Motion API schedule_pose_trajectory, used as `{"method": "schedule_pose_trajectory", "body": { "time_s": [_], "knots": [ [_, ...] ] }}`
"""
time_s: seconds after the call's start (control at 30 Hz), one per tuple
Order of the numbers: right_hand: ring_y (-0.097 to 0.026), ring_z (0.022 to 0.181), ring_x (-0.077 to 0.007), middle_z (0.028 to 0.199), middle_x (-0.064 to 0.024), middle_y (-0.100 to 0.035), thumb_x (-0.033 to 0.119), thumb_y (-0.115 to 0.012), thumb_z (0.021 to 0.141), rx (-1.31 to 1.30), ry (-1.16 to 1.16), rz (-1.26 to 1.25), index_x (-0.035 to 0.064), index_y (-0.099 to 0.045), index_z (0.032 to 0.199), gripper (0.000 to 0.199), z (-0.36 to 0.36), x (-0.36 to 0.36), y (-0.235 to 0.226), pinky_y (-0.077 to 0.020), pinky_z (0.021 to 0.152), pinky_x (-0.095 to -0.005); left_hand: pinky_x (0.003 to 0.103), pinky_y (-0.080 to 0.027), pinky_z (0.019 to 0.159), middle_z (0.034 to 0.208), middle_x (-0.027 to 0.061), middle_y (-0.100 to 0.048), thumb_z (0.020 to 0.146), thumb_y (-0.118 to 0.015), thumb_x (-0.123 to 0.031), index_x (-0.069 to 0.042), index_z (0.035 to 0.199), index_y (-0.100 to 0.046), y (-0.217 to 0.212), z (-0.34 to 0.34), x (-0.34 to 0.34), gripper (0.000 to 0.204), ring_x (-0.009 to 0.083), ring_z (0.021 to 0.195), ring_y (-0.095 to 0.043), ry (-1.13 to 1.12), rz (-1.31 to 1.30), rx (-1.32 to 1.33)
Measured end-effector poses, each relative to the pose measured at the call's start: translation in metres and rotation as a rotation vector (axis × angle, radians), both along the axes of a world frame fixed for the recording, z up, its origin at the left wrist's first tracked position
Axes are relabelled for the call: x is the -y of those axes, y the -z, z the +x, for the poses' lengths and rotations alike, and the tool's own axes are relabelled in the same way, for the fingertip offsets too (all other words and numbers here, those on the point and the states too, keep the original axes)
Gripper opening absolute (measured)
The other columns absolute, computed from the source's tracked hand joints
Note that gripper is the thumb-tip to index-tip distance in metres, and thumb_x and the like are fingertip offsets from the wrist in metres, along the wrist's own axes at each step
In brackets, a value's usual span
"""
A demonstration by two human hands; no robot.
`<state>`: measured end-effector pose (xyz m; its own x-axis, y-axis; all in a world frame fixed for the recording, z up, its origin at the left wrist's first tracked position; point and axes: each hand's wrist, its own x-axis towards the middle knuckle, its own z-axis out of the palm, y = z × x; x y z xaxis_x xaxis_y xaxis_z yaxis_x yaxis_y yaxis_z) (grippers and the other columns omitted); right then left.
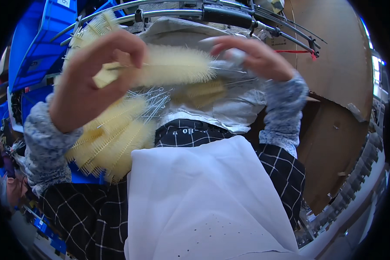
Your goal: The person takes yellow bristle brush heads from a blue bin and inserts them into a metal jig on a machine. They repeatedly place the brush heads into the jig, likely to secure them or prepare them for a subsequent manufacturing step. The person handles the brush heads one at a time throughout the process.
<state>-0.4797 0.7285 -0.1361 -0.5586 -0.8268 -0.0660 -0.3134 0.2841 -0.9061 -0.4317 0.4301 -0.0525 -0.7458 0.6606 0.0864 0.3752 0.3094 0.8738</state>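
Left hand [102,73]: raised, blurred by motion, thumb and fingers curved into a ring at the left end of a cream-bristled twisted-wire brush [177,66]; whether the fingertips pinch it or only pass in front of it cannot be told.

Right hand [258,54]: raised near the brush's bare wire end, blurred; thumb and forefinger apart, fingers bent and pointing left; white patches at the fingertips, their nature unclear.

Brush, one: lying roughly level between the two hands, above a pale grey plastic sheet [242,106], its bristles dense, its wire stem running to the right.

Second brush [206,93]: yellower in tone, blurred, below the first, over the sheet.

Bundle of brushes [112,138], same cream kind: heaped beside the left forearm, heads toward the lower left; thin wire stems [156,104], some with looped ends, fan out at upper right.

Blue plastic bins [43,41]: at the upper left.

Metal rods [171,14]: crossing the top, one bearing a black sleeve [227,16]; a red string [294,51] at their right end.

Cardboard [333,47]: brown, along the right side.

Clothing: patterned sleeves [282,108]; black-and-white checked garment [286,173]; white cloth [203,186] draped over the front.
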Motion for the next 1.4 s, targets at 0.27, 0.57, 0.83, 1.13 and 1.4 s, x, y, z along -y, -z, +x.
{"method": "schedule_pose_trajectory", "body": {
  "time_s": [0.27, 0.57, 0.83, 1.13, 1.4],
  "knots": [
    [-0.053, 0.088, -0.0198, 0.094, -0.0085, -0.057, 0.009, -0.054, 0.076, 0.105, 0.340, -0.338, 0.0054, -0.054, 0.102, 0.026, -0.008, 0.059, 0.041, -0.0421, 0.079, -0.0302, 0.029, -0.041, 0.072, 0.099, 0.0114, -0.047, 0.066, -0.060, -0.006, -0.006, 0.107, -0.041, -0.008, 0.021, 0.022, 0.045, 0.0222, 0.083, -0.051, -0.005, -0.314, -0.016],
    [-0.048, 0.083, -0.0224, 0.083, -0.0022, -0.055, 0.025, -0.048, 0.075, -0.894, 0.864, 0.638, 0.0228, -0.061, 0.085, 0.016, -0.117, 0.015, 0.074, -0.0369, 0.073, -0.0367, 0.034, -0.039, 0.073, 0.090, 0.0105, -0.050, 0.063, -0.059, -0.010, -0.012, 0.100, -0.049, 0.004, 0.053, 0.032, 0.038, 0.0263, 0.081, -0.051, 0.222, -0.832, 0.011],
    [-0.048, 0.084, -0.0214, 0.086, -0.0016, -0.057, 0.029, -0.047, 0.076, -0.859, 0.843, 0.615, 0.0231, -0.061, 0.087, 0.018, -0.124, 0.012, 0.080, -0.0360, 0.075, -0.0355, 0.034, -0.042, 0.059, 0.076, 0.0102, -0.048, 0.060, -0.056, -0.004, -0.010, 0.093, -0.050, 0.004, 0.044, 0.035, 0.035, 0.0259, 0.067, -0.052, 0.196, -0.868, 0.025],
    [-0.039, 0.096, -0.0217, 0.097, -0.0012, -0.053, 0.020, -0.047, 0.074, -0.840, 0.726, 0.718, 0.0265, -0.059, 0.095, 0.025, -0.148, 0.011, 0.092, -0.0301, 0.075, -0.0412, 0.031, -0.041, 0.061, 0.076, 0.0101, -0.047, 0.056, -0.054, 0.000, -0.003, 0.083, -0.050, -0.044, 0.032, 0.050, 0.027, 0.0256, 0.067, -0.050, -0.027, -0.550, 0.099],
    [-0.031, 0.108, -0.0220, 0.110, -0.0043, -0.040, 0.021, -0.050, 0.074, -0.882, 0.784, 0.749, 0.0189, -0.041, 0.116, 0.042, -0.138, 0.001, 0.078, -0.0206, 0.089, -0.0448, 0.029, -0.042, 0.068, 0.087, 0.0136, -0.050, 0.052, -0.053, 0.004, -0.003, 0.085, -0.052, -0.057, 0.025, 0.049, 0.034, 0.0254, 0.075, -0.053, -0.061, -0.476, -0.096]
  ]
}}
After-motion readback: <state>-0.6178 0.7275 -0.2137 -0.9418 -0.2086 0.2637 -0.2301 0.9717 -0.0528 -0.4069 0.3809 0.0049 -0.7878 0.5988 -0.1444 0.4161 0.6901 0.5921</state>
